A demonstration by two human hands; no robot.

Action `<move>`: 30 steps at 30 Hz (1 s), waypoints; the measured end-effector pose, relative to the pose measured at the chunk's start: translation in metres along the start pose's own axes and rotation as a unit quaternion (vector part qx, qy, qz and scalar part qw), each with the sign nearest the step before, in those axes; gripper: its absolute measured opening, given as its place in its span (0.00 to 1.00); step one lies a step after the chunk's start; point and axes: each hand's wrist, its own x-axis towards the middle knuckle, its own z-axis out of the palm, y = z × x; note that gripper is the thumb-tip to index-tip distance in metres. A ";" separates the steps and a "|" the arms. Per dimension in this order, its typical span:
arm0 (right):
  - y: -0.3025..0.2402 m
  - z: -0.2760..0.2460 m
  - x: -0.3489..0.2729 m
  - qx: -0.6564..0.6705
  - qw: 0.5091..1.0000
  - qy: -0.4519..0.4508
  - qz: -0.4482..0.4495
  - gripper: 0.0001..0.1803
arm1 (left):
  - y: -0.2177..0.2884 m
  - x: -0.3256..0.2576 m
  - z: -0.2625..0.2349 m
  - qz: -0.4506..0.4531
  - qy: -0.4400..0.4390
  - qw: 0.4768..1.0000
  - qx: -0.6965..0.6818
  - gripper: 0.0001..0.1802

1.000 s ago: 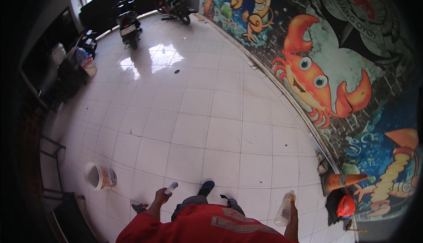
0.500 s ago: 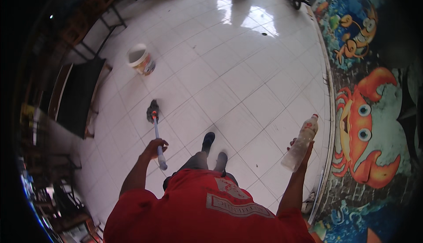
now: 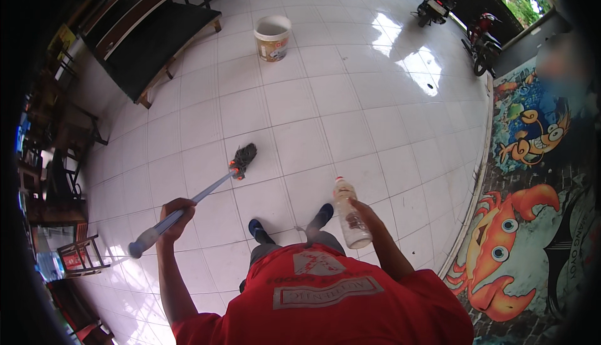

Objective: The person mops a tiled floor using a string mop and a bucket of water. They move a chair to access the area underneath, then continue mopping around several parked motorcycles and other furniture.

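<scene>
White tiled floor (image 3: pixel 350 113), glossy. Cream bucket (image 3: pixel 272 37) stands well ahead. Mop (image 3: pixel 206 195): head on tile ahead of feet, left hand (image 3: pixel 177 212) wrapped round handle. Right hand (image 3: pixel 366 215) clasps clear plastic bottle (image 3: pixel 350 215), upright. Judgement: keep bottle level, mop strokes short.

A white plastic bucket (image 3: pixel 273 37) stands far on the glossy white tiled floor (image 3: pixel 350 104); a dark wooden bench (image 3: pixel 153 47) lies left, two parked motorbikes (image 3: pixel 460 16) far right.
</scene>
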 end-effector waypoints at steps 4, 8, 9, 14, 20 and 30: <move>-0.006 0.090 0.026 -0.078 0.995 -0.024 -0.065 0.29 | -0.032 -0.093 -0.100 -0.090 0.116 0.988 -0.052 0.05; -0.098 0.122 0.002 -0.080 0.975 0.003 -0.207 0.33 | -0.048 -0.194 -0.169 -0.106 0.237 0.960 -0.104 0.11; -0.126 0.129 -0.004 -0.078 0.975 0.059 -0.200 0.34 | -0.050 -0.215 -0.177 -0.110 0.259 0.952 -0.120 0.13; -0.193 0.096 0.027 -0.013 0.958 0.150 -0.244 0.33 | -0.077 -0.288 -0.193 -0.137 0.301 0.935 -0.126 0.13; -0.168 0.182 0.087 -0.107 0.977 0.093 -0.158 0.30 | -0.116 -0.310 -0.185 -0.214 0.316 0.923 -0.053 0.09; -0.158 0.520 0.142 -0.285 0.903 -0.310 -0.088 0.30 | -0.229 -0.261 -0.141 -0.301 0.320 0.898 -0.008 0.10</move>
